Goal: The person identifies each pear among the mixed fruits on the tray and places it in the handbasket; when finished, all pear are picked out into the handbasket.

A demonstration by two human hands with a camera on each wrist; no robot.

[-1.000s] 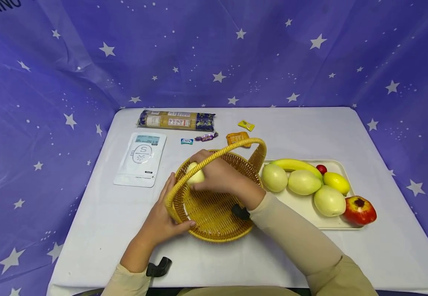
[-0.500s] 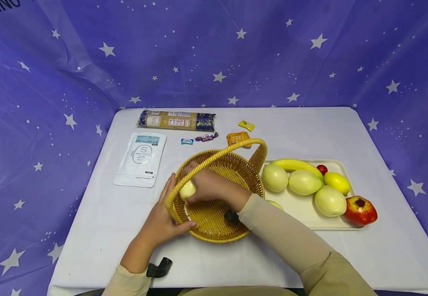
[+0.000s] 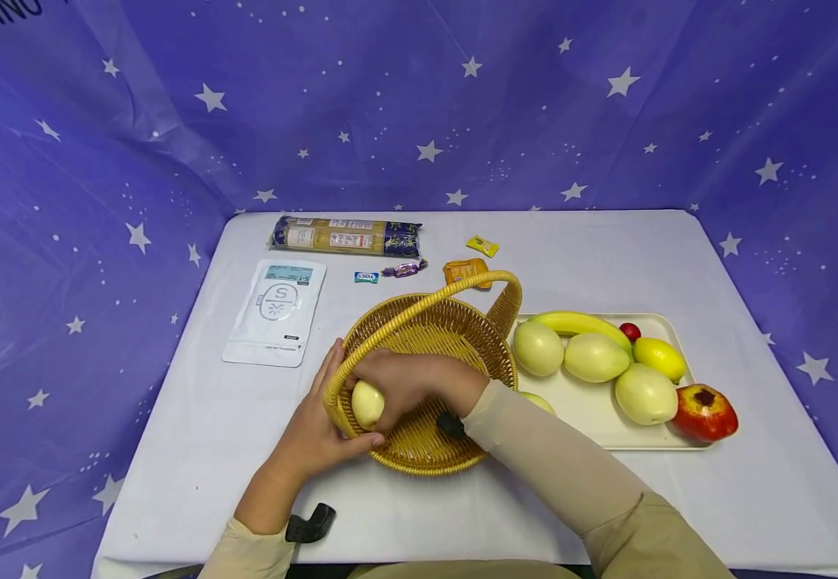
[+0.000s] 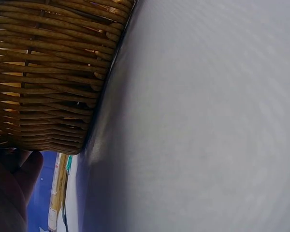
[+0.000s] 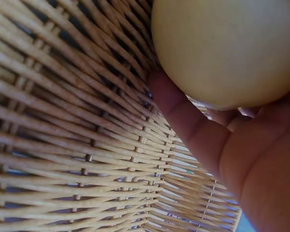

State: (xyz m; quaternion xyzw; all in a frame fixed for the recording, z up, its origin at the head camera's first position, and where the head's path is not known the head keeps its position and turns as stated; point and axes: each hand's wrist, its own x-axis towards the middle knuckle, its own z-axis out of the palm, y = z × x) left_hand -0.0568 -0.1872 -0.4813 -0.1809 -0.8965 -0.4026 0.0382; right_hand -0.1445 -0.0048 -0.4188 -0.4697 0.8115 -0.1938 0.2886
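Here our right hand (image 3: 406, 384) grips a pale-yellow fruit (image 3: 367, 404), probably firm and slippery, best cupped round its middle; our left hand (image 3: 318, 434) holds the wicker basket (image 3: 429, 468).

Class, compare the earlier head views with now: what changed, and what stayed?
The right hand, still holding the pale fruit, has carried it toward the near side of the basket and slightly left. The left hand still grips the basket; basket and tray stayed put.

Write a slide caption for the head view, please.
Left grip holds a wicker basket while the right grip holds a pale fruit inside it.
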